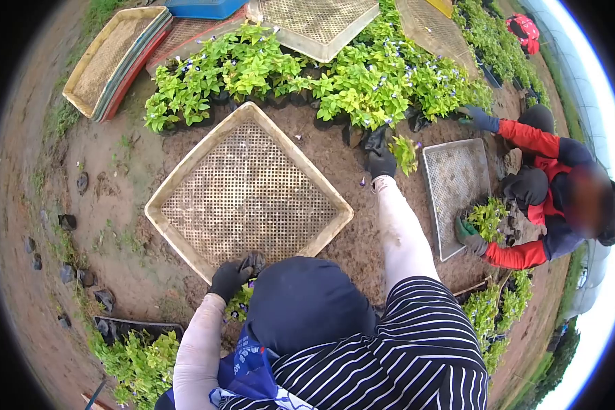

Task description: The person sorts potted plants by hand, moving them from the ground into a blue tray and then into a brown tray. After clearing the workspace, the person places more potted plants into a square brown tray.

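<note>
My left hand (231,279), in a dark glove, is closed at the near edge of a large cream mesh crate (242,188). A dark bag-like lump shows at its fingers, and leaves of a small flowering plant (239,302) stick out below; the grip is partly hidden. Reaching forward, my right hand (381,162), also gloved, is closed around a plant in a black plastic bag (374,140). Its yellow-green leaves (404,154) lean to the right. The crate lies on the soil with only its bare mesh floor showing.
Rows of bagged plants (253,65) with purple flowers stand ahead. Stacked crates (116,61) are at the far left. On the right a co-worker in red sleeves (526,137) crouches by a grey mesh tray (458,191), one gloved hand at a plant (486,219). More plants (140,362) stand nearby.
</note>
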`<state>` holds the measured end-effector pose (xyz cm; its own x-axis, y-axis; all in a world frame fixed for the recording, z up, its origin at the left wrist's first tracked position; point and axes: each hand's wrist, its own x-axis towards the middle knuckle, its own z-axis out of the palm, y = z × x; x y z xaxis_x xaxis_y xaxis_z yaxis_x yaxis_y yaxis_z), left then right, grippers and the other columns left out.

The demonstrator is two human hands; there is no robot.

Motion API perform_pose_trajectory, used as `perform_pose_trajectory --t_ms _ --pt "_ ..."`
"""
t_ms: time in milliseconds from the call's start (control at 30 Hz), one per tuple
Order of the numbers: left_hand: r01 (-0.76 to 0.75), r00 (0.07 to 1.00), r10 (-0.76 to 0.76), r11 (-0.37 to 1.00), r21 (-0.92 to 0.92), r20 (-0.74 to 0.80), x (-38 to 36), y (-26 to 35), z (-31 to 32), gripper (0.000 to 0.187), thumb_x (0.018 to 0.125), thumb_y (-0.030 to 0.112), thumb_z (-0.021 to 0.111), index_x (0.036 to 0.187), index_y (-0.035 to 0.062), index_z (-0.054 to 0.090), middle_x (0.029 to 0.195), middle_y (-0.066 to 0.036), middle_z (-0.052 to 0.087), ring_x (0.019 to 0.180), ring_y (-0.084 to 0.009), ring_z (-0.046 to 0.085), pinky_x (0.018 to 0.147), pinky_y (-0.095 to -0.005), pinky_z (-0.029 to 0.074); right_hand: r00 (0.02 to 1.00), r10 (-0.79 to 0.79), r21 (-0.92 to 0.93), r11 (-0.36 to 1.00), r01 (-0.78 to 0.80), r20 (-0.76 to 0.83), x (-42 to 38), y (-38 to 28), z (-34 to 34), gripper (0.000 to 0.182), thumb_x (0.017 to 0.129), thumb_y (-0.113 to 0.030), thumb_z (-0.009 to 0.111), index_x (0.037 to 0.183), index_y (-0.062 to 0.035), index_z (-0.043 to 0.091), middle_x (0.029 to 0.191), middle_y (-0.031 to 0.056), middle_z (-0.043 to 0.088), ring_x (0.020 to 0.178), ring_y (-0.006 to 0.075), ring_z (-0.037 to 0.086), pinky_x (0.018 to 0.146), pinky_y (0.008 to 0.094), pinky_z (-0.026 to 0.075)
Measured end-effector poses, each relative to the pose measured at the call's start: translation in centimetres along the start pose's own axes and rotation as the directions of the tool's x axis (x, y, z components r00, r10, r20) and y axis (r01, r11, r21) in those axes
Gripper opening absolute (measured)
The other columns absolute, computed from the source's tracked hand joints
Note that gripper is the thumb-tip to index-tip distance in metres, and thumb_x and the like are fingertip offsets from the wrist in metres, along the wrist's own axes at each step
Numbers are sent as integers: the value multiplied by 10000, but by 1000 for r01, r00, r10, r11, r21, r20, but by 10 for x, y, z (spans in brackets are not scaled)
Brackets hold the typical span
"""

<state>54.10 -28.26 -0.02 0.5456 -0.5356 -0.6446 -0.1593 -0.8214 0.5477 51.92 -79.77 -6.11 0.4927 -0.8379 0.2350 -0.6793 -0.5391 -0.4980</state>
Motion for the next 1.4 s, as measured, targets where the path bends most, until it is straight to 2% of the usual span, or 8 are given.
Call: perform_pose_trajectory --t_ms 467,800,933,1033,1067,1200,1300,1400 --pt "-5 999 5 1000 -1 43 1 0 0 447 828 404 568 1100 53 617 1008 -211 639 964 -363 601 851 -438 459 884 24 -353 922 161 466 -7 -92 -4 443 795 -222 548 1235 -171 520 914 194 647 870 383 620 770 461 488" --pt "23 997 15 853 -521 70 3 -22 0 541 879 327 565 1291 -9 464 1166 -214 591 1085 -296 574 929 -359 438 866 -352 564 820 102 355 -52 -147 -38 150 792 -181 578 884 -76 631 714 146 620 638 313 613 602 408 477" --pt "-39 976 -175 436 -899 -127 23 -37 -49 398 923 244 500 1248 14 481 1081 -94 612 948 -143 585 805 -287 480 334 -639 341 699 629 693 -126 -232 -54 152 829 -173 561 962 -129 621 866 98 617 837 293 610 706 412 485" --pt "-203 973 15 525 -826 -229 29 -31 -66 317 885 163 515 1161 11 551 1044 -120 637 937 -187 611 794 -306 491 127 -991 737 113 666 38 -211 -237 -37 190 799 -158 575 985 -161 610 910 77 606 795 272 608 656 401 496" --pt "-142 990 68 611 -779 -127 40 -48 -53 279 863 133 528 1101 6 598 1024 -159 650 970 -218 621 817 -321 491 123 -794 803 592 -64 595 -236 -245 -55 208 832 -204 569 1030 -156 612 957 72 619 818 269 615 716 386 508" --pt "-206 978 166 856 -474 -125 56 -109 17 324 784 163 629 1081 33 624 991 -204 649 927 -305 632 797 -358 490 -60 -802 730 508 457 595 -207 -200 -21 253 838 -178 580 1082 -120 609 977 89 637 887 268 618 797 357 501" --pt "-170 979 98 881 -442 -181 46 -85 14 330 754 192 661 1048 44 640 946 -195 656 888 -326 636 787 -367 491 732 -645 577 691 436 219 -92 -161 -1 264 791 -46 581 1038 -124 633 935 112 641 901 286 621 783 346 503" --pt "-166 974 101 926 -340 -202 26 -43 -7 318 745 216 660 1019 54 653 938 -185 655 900 -327 626 805 -378 487 797 -524 167 852 497 302 6 -130 0 429 768 -52 562 1172 -193 588 1251 162 510 998 350 587 852 389 486"
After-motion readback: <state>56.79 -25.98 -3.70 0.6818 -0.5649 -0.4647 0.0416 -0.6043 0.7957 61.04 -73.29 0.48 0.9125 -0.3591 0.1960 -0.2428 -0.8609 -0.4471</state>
